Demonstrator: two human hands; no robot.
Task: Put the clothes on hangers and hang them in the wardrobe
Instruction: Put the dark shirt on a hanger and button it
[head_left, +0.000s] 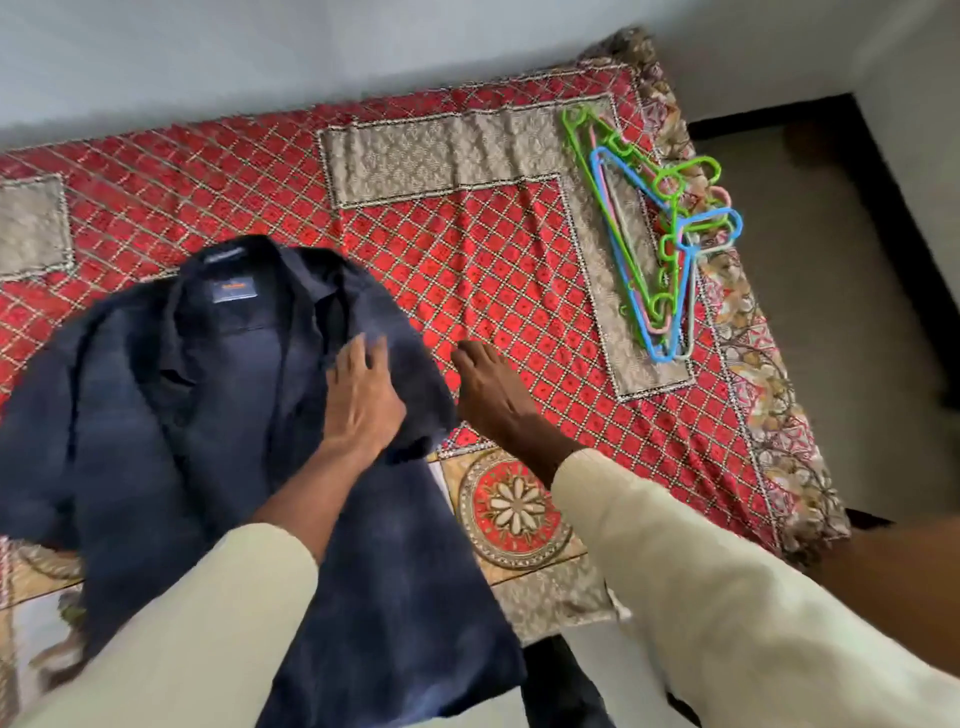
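We see the dark blue shirt (208, 415) spread open on the bed (519, 270), collar toward 12 o'clock and hem toward 5 o'clock, hanging over the bed's near edge. Our left hand (361, 400) lies flat on its right front panel, fingers straight. Our right hand (491, 387) rests open on the bedcover just at 3 o'clock of the shirt, holding nothing. The plastic hangers (660, 228) lie stacked at 2 o'clock, well apart, hooks toward the bed's right edge.

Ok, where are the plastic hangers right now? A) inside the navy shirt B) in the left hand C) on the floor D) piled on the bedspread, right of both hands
D: the hangers lie stacked on the bedspread, beyond the right hand, untouched.
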